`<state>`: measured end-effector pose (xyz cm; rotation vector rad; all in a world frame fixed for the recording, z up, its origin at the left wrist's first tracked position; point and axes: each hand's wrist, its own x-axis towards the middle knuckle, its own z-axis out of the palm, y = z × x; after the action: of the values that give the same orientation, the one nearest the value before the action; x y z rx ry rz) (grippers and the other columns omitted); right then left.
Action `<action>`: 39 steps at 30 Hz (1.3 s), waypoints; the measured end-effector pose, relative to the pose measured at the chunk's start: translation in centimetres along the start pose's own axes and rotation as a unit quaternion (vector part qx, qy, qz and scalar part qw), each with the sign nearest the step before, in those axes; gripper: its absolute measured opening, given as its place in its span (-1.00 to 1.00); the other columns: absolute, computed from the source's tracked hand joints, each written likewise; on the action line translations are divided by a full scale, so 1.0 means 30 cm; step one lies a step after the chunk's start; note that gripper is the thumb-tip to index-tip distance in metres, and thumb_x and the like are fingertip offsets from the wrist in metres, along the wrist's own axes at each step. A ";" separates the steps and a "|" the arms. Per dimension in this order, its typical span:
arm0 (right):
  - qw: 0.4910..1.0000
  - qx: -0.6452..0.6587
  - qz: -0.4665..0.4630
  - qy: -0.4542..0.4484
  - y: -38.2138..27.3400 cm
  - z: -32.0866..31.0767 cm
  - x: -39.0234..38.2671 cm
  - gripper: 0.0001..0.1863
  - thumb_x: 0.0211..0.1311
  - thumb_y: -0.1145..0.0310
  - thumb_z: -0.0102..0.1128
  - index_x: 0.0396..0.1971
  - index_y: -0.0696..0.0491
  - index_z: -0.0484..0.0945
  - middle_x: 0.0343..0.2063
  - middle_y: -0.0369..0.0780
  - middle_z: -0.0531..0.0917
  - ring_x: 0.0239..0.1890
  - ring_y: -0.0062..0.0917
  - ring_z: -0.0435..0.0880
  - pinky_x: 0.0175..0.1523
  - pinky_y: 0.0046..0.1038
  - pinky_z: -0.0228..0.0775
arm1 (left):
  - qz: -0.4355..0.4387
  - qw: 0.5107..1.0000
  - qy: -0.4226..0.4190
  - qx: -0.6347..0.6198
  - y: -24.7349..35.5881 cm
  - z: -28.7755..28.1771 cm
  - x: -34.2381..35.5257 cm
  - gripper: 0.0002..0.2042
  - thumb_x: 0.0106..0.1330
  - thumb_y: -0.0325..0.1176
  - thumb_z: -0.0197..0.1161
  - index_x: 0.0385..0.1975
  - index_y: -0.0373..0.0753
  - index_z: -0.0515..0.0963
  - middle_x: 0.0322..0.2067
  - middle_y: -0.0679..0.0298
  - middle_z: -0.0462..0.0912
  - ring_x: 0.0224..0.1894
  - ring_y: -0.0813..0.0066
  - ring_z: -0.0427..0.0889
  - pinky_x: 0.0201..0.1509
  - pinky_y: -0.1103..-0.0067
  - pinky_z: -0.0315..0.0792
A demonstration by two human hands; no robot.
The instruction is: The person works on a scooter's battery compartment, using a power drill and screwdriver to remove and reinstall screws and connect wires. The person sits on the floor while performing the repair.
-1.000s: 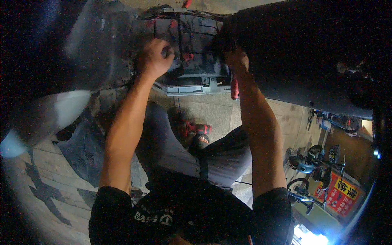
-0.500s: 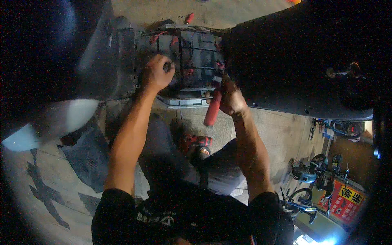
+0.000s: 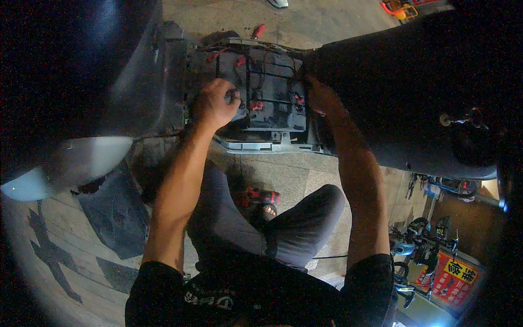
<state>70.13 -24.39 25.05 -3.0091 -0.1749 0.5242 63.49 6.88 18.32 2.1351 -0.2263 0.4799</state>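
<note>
Gray block (image 3: 275,119) with red fittings (image 3: 256,105) sits within a pale frame (image 3: 248,146), left hand (image 3: 217,104) curled over its left side, right hand (image 3: 323,98) shadowed at its right end; neither grip can be determined.

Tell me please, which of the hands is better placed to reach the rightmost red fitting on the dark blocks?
Probably the right hand: it is close beside that red fitting, while the left hand is farther away.

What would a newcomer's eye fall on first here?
Probably the bare left hand and right hand, at the dark grey, boxy blocks in the upper centre. Next, the red-and-yellow rectangular sign at lower right and the red-and-black tool on the floor below centre.
</note>
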 end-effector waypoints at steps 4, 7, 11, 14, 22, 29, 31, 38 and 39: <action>0.984 0.078 0.120 -0.105 -0.183 -0.131 -0.074 -0.46 0.30 0.49 -0.21 0.29 -0.18 0.26 -0.47 -0.02 0.63 -0.65 -0.34 0.56 -0.61 -0.28 0.40 | -0.018 1.000 0.002 0.002 0.009 -0.011 -0.003 -0.82 0.04 -0.36 0.32 -0.39 -0.26 0.54 -0.35 0.07 0.56 -0.25 0.01 0.56 -0.17 0.30 0.46; 0.982 0.114 0.068 -0.135 -0.148 -0.135 -0.061 -0.44 0.29 0.52 -0.22 0.28 -0.20 0.28 -0.48 -0.04 0.62 -0.66 -0.37 0.55 -0.64 -0.32 0.37 | -0.021 1.000 0.000 0.015 0.019 -0.018 -0.001 -0.84 0.07 -0.33 0.31 -0.40 -0.22 0.55 -0.31 0.09 0.57 -0.22 0.02 0.56 -0.17 0.29 0.45; 0.982 0.080 0.113 -0.126 -0.180 -0.127 -0.044 -0.38 0.24 0.61 -0.26 0.28 -0.22 0.29 -0.49 -0.04 0.61 -0.65 -0.35 0.55 -0.63 -0.33 0.38 | -0.017 1.000 -0.005 0.015 0.019 -0.026 -0.001 -0.82 0.06 -0.35 0.33 -0.36 -0.22 0.55 -0.30 0.10 0.58 -0.21 0.02 0.56 -0.16 0.30 0.46; 0.997 0.000 -0.020 -0.076 -0.090 -0.075 -0.019 -0.32 0.19 0.63 -0.21 0.31 -0.25 0.25 -0.44 -0.03 0.63 -0.60 -0.30 0.58 -0.62 -0.32 0.39 | -0.023 1.000 -0.018 0.006 0.025 -0.015 -0.004 -0.81 0.05 -0.36 0.34 -0.35 -0.23 0.54 -0.30 0.10 0.57 -0.21 0.03 0.56 -0.16 0.31 0.46; 0.969 -0.143 0.001 -0.200 -0.085 -0.117 0.110 -0.29 0.11 0.52 0.05 0.31 -0.24 0.25 -0.12 0.02 0.62 -0.23 -0.15 0.67 -0.25 -0.23 0.56 | -0.003 1.000 -0.022 0.017 -0.026 -0.002 -0.031 -0.79 0.03 -0.40 0.36 -0.36 -0.27 0.53 -0.31 0.08 0.57 -0.23 0.03 0.57 -0.18 0.34 0.46; 0.992 -0.069 0.074 -0.073 -0.136 -0.002 0.058 -0.41 0.08 0.22 0.30 0.17 -0.03 0.42 0.03 -0.03 0.56 0.00 -0.16 0.59 0.08 -0.22 0.45 | -0.002 0.999 0.015 -0.028 -0.006 -0.038 -0.034 -0.80 0.01 -0.40 0.36 -0.38 -0.27 0.53 -0.32 0.08 0.57 -0.24 0.05 0.57 -0.20 0.35 0.46; 0.991 -0.108 0.040 -0.067 0.042 0.177 0.141 -0.39 0.12 0.19 0.24 0.23 -0.13 0.37 0.04 -0.04 0.56 0.01 -0.14 0.58 0.09 -0.23 0.44 | 0.023 0.999 0.022 -0.019 -0.018 0.025 -0.044 -0.81 0.00 -0.41 0.35 -0.39 -0.26 0.53 -0.35 0.10 0.57 -0.28 0.06 0.57 -0.24 0.34 0.45; 0.979 0.118 0.154 0.067 -0.084 0.217 0.050 -0.46 0.15 0.10 0.14 0.19 -0.24 0.40 -0.09 -0.12 0.63 -0.10 -0.17 0.64 -0.02 -0.22 0.51 | 0.011 0.999 0.026 -0.027 -0.042 0.007 -0.044 -0.83 0.02 -0.40 0.33 -0.41 -0.25 0.52 -0.39 0.11 0.57 -0.30 0.06 0.58 -0.27 0.33 0.45; 0.983 0.070 0.118 0.119 -0.060 0.261 0.062 -0.46 0.12 0.06 0.17 0.14 -0.18 0.45 -0.15 -0.15 0.66 -0.16 -0.17 0.66 -0.08 -0.20 0.54 | 0.006 0.999 0.026 -0.034 -0.059 0.020 -0.043 -0.84 0.03 -0.39 0.33 -0.42 -0.24 0.52 -0.38 0.11 0.57 -0.29 0.06 0.58 -0.27 0.33 0.46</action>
<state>69.03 -21.88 17.27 -2.9361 0.2270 0.1777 63.05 7.36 16.13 2.0538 -0.2235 0.5266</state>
